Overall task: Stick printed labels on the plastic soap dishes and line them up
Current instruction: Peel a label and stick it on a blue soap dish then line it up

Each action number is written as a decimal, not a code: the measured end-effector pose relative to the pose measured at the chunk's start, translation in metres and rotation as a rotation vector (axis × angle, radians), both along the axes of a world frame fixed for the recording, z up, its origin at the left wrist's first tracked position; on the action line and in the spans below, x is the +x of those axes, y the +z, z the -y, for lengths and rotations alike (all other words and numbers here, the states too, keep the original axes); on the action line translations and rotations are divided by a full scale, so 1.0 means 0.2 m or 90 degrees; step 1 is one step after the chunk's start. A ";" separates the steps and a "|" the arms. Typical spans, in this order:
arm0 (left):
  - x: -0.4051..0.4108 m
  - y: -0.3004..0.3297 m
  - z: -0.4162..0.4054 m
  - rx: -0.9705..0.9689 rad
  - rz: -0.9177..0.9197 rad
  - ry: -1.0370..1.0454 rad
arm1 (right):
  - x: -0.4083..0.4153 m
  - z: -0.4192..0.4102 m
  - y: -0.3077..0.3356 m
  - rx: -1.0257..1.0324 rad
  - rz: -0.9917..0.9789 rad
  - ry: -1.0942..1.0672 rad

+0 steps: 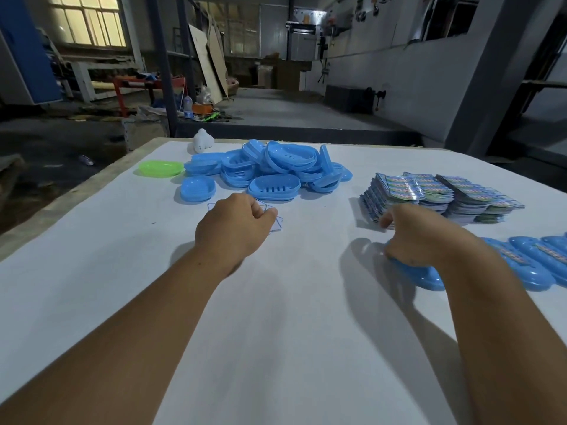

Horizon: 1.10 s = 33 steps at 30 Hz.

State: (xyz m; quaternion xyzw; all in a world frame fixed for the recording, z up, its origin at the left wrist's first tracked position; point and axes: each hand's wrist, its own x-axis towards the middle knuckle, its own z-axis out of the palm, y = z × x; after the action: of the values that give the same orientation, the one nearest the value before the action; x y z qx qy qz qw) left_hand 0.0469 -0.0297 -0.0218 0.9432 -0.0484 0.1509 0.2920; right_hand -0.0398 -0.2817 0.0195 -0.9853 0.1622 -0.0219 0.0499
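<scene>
A: Nearest the near edge of the table [276,332] are two bare forearms reaching out over the white top. What is the left hand [234,223] doing?

B: Its fingers are curled down onto some thin white backing papers [277,223] lying on the table's middle, just before the pile of dishes. The fingertips are hidden behind the knuckles, so whether it pinches a sheet or only presses on it I cannot tell.

A: And the right hand [420,237]?

B: It is bent at the wrist, fingers curled over the end of a blue soap dish [420,276] that lies flat on the table toward the right edge. It grips that dish from above; the thumb points toward the label stack.

A: Where are the other dishes?

B: A row of labelled blue dishes [527,265] runs from the held one out to the right edge, side by side and touching. The unlabelled heap of blue dishes [276,167] sits near the far edge, with one green dish [161,168] at its left and a small white object [203,140] behind.

A: The labels?

B: Stacks of printed labels [435,194] lie toward the far right, just beyond the right hand.
</scene>
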 end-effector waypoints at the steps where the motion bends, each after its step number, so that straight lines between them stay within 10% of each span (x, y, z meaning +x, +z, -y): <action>1: 0.00 0.00 0.00 0.003 0.002 0.001 | 0.00 0.01 0.00 0.001 0.000 0.003; 15: 0.16 0.02 -0.22 0.186 0.194 0.156 | 0.08 -0.29 -0.12 0.188 0.113 0.292; 22: 0.25 -0.05 -0.32 0.151 0.014 0.117 | 0.10 -0.31 -0.15 0.238 0.178 0.285; 33: 0.19 0.03 -0.30 0.199 0.214 0.191 | 0.10 -0.32 -0.16 0.265 0.217 0.262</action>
State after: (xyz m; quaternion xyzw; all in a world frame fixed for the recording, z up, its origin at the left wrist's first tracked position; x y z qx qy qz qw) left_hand 0.0846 0.0312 -0.0161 0.9351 0.0216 0.3378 0.1047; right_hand -0.0203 -0.2177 -0.0122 -0.9482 -0.0499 -0.1425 0.2796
